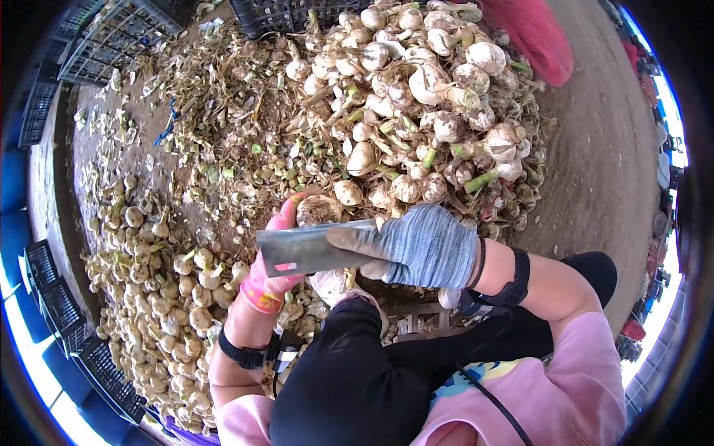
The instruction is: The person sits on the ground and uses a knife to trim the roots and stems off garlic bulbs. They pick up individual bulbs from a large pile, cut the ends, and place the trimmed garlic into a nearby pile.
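In a pink glove, my left hand point(274, 279) grips a garlic bulb point(319, 211) with its root end facing up. A blue-grey knit glove covers my right hand point(429, 245), which is closed around a cleaver point(312, 248). The broad metal blade lies across the front of my left hand, just below the bulb, and hides much of that palm. Whether the blade touches the bulb, I cannot tell. Just beyond my hands rises a heap of garlic point(401, 111) with stems and roots. Trimmed bulbs point(178, 329) are piled to my left.
Dry leaves and cut stem pieces point(234, 122) litter the ground ahead. Black plastic crates point(120, 44) stand at the upper left, and more crates point(106, 373) line the left edge. A red mesh sack point(530, 39) lies beyond the heap. Bare dirt floor point(602, 167) stretches along the right.
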The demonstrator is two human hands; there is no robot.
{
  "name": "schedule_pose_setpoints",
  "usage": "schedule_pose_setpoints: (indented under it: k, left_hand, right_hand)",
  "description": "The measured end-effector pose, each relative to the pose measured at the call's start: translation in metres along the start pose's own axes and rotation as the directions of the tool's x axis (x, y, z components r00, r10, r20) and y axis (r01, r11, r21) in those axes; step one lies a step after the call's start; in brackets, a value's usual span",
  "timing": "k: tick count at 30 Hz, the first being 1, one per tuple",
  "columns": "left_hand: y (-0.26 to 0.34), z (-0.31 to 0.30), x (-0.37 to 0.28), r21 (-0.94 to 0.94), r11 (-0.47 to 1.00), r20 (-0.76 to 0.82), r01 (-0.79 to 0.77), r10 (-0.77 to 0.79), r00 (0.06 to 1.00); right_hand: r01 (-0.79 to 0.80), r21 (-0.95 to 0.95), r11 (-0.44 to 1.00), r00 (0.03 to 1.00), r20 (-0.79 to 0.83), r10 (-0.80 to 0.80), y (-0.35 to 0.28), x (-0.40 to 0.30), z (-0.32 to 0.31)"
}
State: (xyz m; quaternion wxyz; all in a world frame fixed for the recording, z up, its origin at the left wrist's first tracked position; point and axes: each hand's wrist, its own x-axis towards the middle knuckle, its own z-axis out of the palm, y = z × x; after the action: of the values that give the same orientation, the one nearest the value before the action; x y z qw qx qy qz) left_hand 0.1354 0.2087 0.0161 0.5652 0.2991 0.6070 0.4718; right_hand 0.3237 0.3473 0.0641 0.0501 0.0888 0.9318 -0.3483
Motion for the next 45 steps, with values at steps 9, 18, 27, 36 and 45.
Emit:
schedule_pose_setpoints:
  k: [9,18,27,36,45]
  left_hand:
    - [0.014,0.02,-0.009,-0.354,0.932,0.053,0.075,-0.061,0.997]
    - [0.026,0.007,-0.027,0.122,0.992,0.03,0.032,-0.036,0.999]
    - [0.017,0.009,-0.013,0.578,0.625,0.3,-0.525,0.436,0.849]
    - [-0.056,-0.137,-0.143,0.134,0.959,-0.979,-0.248,0.167,0.118]
    - [-0.088,0.023,0.038,0.725,0.686,-0.175,-0.055,0.261,0.949]
  right_hand:
    - [0.09,0.02,0.996,0.994,-0.068,-0.088,0.003,0.0,0.014]
    - [-0.453,0.181,0.873,0.89,0.044,0.453,0.068,-0.069,0.023]
    - [-0.211,0.505,0.837,0.975,0.173,0.141,0.0,-0.016,-0.013]
    - [-0.723,0.591,0.358,0.67,0.473,0.572,0.051,-0.071,0.016]
    - [-0.707,0.587,0.393,0.686,0.436,0.583,0.047,-0.067,0.008]
